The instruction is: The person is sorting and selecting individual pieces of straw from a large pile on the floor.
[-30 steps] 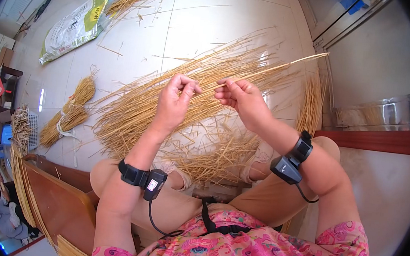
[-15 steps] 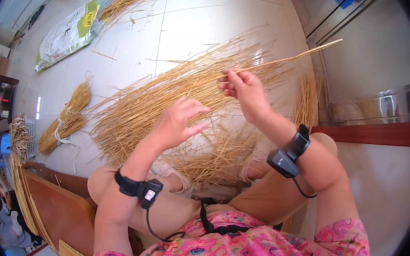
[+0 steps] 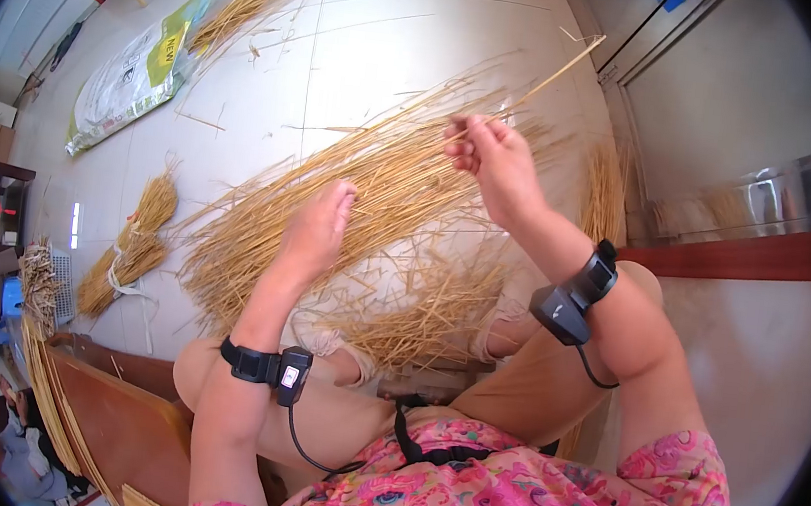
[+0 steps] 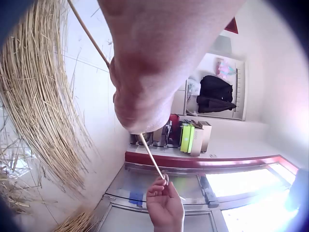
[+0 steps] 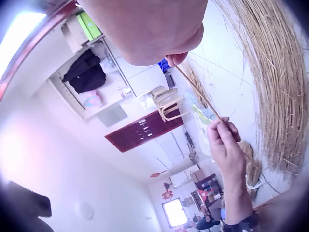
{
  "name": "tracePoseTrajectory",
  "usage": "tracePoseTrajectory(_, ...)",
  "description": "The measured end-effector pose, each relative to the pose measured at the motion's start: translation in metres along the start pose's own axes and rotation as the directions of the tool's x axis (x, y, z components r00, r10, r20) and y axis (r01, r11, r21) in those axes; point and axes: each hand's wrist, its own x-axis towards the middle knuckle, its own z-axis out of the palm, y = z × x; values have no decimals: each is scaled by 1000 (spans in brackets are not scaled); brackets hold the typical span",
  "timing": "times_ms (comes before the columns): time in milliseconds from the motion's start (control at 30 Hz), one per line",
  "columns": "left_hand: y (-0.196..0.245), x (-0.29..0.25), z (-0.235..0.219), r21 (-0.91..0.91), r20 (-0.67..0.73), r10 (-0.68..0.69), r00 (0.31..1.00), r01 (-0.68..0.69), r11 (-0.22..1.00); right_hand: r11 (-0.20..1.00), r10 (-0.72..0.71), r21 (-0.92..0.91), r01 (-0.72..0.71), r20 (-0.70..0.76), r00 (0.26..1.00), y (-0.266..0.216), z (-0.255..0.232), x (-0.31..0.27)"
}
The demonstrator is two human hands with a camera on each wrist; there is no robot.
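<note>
One long straw stalk [image 3: 565, 72] runs between the hands above the floor. My right hand [image 3: 505, 173] pinches it between thumb and fingers, with its far end sticking out up and to the right in the head view. My left hand [image 3: 314, 234] grips the same stalk lower down, nearer my body. In the left wrist view the stalk [image 4: 152, 157] comes out of the left fist and reaches the right hand [image 4: 165, 205]. The right wrist view shows the left hand [image 5: 227, 151] with thumb and fingers pinching it. Below lies a wide heap of straw [image 3: 280, 225].
Short straw scraps [image 3: 428, 320] lie by my feet. A tied straw bundle [image 3: 142, 235] and a printed sack [image 3: 126, 90] are on the floor at left. A wooden bench [image 3: 127, 411] stands beside my left leg. More straw [image 3: 606, 190] stands by the door. Other people sit at far left.
My left hand opened away from the stalk, then closed on it and moved down and left. The right hand rose slightly, and the stalk's far end swung up and to the left.
</note>
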Motion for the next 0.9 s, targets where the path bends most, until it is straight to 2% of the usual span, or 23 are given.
tracePoseTrajectory(133,-14,2,-3,83,-36,54,998,-51,995,985,-139,83,150,-125,982,-34,-14,11)
tracePoseTrajectory(233,-18,2,-3,91,-56,59,997,-54,994,975,-223,-36,220,-106,969,-46,-23,15)
tracePoseTrajectory(333,-16,5,-4,64,-68,39,997,-35,997,993,-110,23,111,-62,992,-34,-15,7)
tracePoseTrajectory(433,2,7,-6,-13,-38,1,999,-2,1000,999,-23,-34,25,67,997,-13,1,-9)
tracePoseTrajectory(467,9,8,-7,-46,-21,-15,1000,14,999,997,-8,-76,16,114,993,-9,4,-13)
tracePoseTrajectory(533,16,10,-3,-56,-42,50,998,-53,997,987,28,-159,5,207,978,-2,9,-19)
tracePoseTrajectory(633,11,10,-3,-63,-64,90,994,-94,994,977,18,-211,28,212,977,-3,12,-22)
tracePoseTrajectory(733,2,9,-4,-50,-66,91,994,-94,994,993,-60,-89,72,130,990,-14,6,-17)
tracePoseTrajectory(867,-5,8,-5,-2,-95,117,989,-118,993,976,-217,-19,217,-38,975,-26,-2,-9)
tracePoseTrajectory(900,-5,7,-5,-9,-80,111,991,-112,994,962,-270,-51,269,-18,963,-29,-3,-9)
